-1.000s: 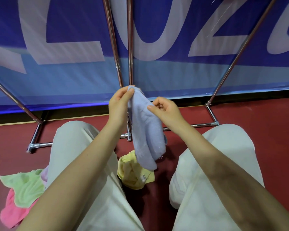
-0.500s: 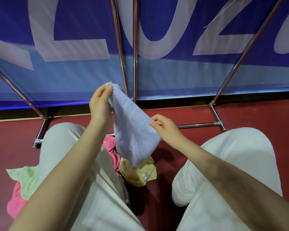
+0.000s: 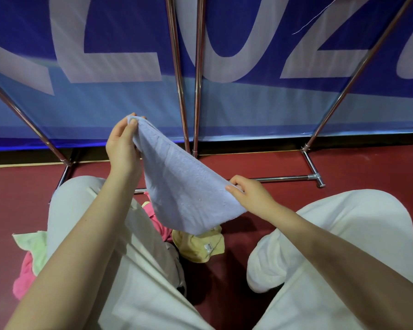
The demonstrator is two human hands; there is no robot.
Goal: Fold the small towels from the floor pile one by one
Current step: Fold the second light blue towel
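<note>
A pale blue small towel (image 3: 181,189) is stretched in the air between my knees. My left hand (image 3: 123,145) pinches its upper corner, raised in front of the banner. My right hand (image 3: 250,196) pinches another corner, lower and to the right. The towel's free part hangs down over a crumpled yellow towel (image 3: 199,247) on the red floor. A pink towel (image 3: 159,221) peeks out beside my left thigh. A light green towel (image 3: 32,246) and another pink towel (image 3: 24,278) lie left of my left leg.
My two legs in cream trousers (image 3: 86,222) flank the towels. A blue banner (image 3: 248,103) on chrome poles (image 3: 197,79) stands close ahead, its base bar (image 3: 286,178) lying on the red floor (image 3: 358,165).
My hands have moved apart: the left went up and left, the right went down and right. The blue towel has spread from a hanging bunch into a taut sheet.
</note>
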